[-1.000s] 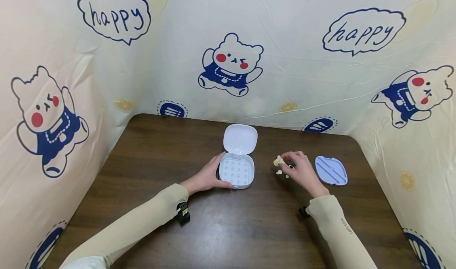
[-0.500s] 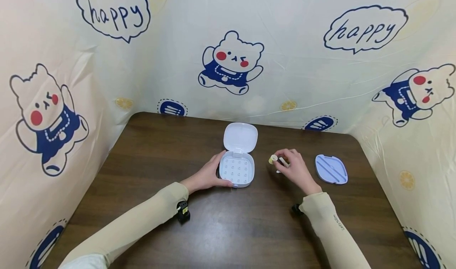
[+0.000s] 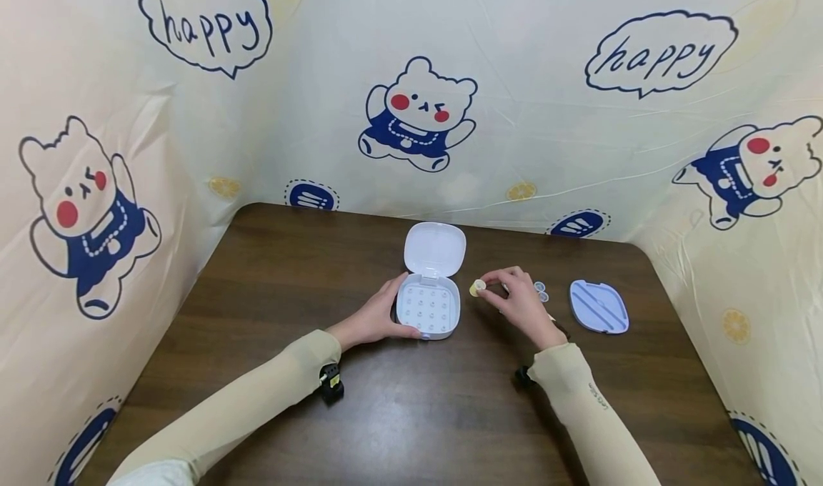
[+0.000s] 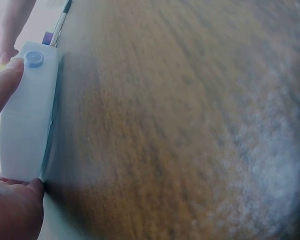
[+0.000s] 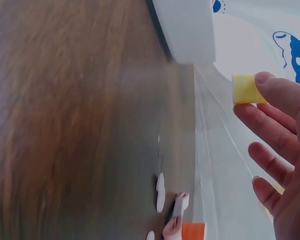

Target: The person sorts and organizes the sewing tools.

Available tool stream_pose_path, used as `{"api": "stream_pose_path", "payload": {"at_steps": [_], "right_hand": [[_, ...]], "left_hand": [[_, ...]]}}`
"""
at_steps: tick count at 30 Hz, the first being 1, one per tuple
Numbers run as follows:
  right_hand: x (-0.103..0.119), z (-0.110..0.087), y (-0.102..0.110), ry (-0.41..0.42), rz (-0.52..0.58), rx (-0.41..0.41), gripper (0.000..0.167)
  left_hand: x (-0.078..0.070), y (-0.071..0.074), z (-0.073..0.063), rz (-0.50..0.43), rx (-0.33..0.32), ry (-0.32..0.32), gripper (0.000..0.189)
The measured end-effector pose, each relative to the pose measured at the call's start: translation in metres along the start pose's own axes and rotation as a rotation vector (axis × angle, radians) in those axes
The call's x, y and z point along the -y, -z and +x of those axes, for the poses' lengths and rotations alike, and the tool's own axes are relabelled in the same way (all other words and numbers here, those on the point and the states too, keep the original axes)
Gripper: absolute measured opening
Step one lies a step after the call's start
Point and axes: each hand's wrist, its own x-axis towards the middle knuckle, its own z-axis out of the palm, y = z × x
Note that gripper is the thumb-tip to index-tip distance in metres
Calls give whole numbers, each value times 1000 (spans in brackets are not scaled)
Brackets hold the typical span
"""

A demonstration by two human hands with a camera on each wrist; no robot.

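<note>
My left hand (image 3: 373, 318) grips a pale blue sewing box (image 3: 427, 309) by its left side and front, thumb beside the round latch (image 4: 34, 59) in the left wrist view. Rows of small pegs fill the box's inside, and its lid (image 3: 435, 249) is tipped back. Between thumb and forefinger, my right hand (image 3: 521, 304) pinches a small yellow thread spool (image 5: 245, 90) just right of the box. The other fingers of that hand are loosely bent, as the right wrist view shows.
A blue divided tray (image 3: 599, 307) lies at the right. Partly hidden behind the right hand are small items, among them round pale pieces (image 3: 541, 291). In the right wrist view, white bits (image 5: 160, 192) and an orange piece (image 5: 194, 231) lie on the table.
My right hand has moved left with the yellow spool, from the small items toward the box, uncovering the round pale pieces. The left hand and box have stayed in place.
</note>
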Motion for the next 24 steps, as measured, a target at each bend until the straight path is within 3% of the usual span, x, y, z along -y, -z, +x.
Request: {"api": "stream_pose_path", "payload": {"at_steps": [14,24], "right_hand": [[12,10,-14,29,40,2,22],[19,14,-24,-10,59,28,23]], "left_hand": [[0,1,-1,8,10,20,124],[-1,0,-2,7,14,29,125]]}}
